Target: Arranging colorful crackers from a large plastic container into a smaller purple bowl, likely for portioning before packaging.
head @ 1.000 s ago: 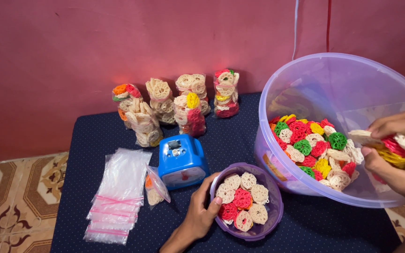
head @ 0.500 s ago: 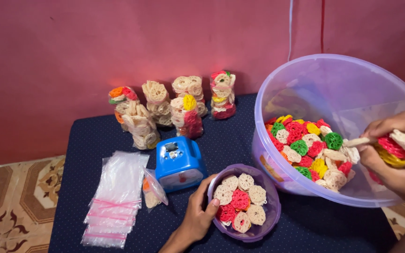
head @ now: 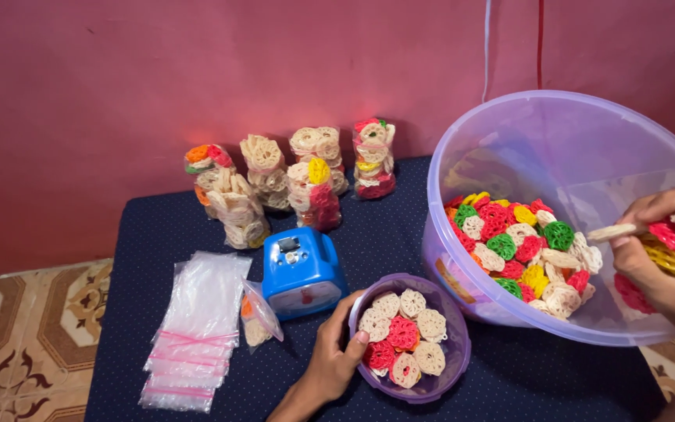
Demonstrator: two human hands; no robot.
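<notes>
My left hand (head: 328, 361) rests on the near left rim of a small purple bowl (head: 456, 361), thumb over the edge. The bowl holds several cream and red wheel-shaped crackers (head: 401, 334). My right hand (head: 660, 262) is inside a large translucent purple tub (head: 509, 133) at the right, closed around a handful of red, yellow and cream crackers (head: 669, 242). A heap of mixed coloured crackers (head: 519, 242) lies in the tub's bottom.
A blue kitchen scale (head: 303, 270) sits on the dark blue dotted tabletop (head: 158, 227), left of the bowl. A stack of clear zip bags (head: 197, 328) and one partly filled bag (head: 258, 316) lie to its left. Several packed cracker bags (head: 314, 176) stand along the red wall.
My right hand has shifted slightly inside the tub with its handful of crackers. The left hand stays on the bowl's rim.
</notes>
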